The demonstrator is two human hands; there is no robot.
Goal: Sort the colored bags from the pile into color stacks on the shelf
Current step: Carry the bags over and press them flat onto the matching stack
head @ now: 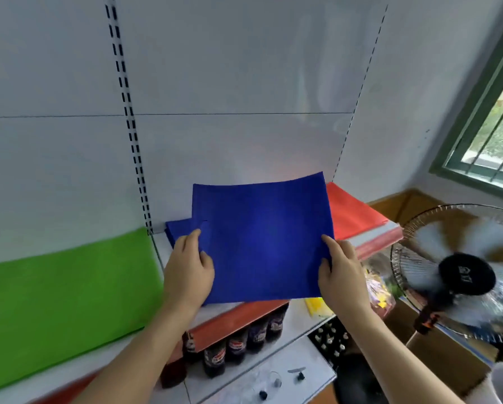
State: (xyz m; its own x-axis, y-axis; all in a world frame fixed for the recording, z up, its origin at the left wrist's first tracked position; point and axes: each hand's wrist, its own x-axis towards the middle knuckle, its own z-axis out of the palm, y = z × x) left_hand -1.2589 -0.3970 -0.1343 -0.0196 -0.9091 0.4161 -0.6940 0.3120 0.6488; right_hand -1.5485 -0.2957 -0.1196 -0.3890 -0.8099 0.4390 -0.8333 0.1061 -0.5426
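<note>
Above the white shelf [168, 246], both hands, left hand [187, 272] and right hand [342, 275], pinched the blue bag [262, 243]; the running fan [463, 275] could blow it off the blue stack [180, 231].

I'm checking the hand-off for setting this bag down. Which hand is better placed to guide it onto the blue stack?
Probably the left hand: it grips the flat blue fabric bag right beside the blue stack. The right hand holds the edge nearer the red stack.
</note>
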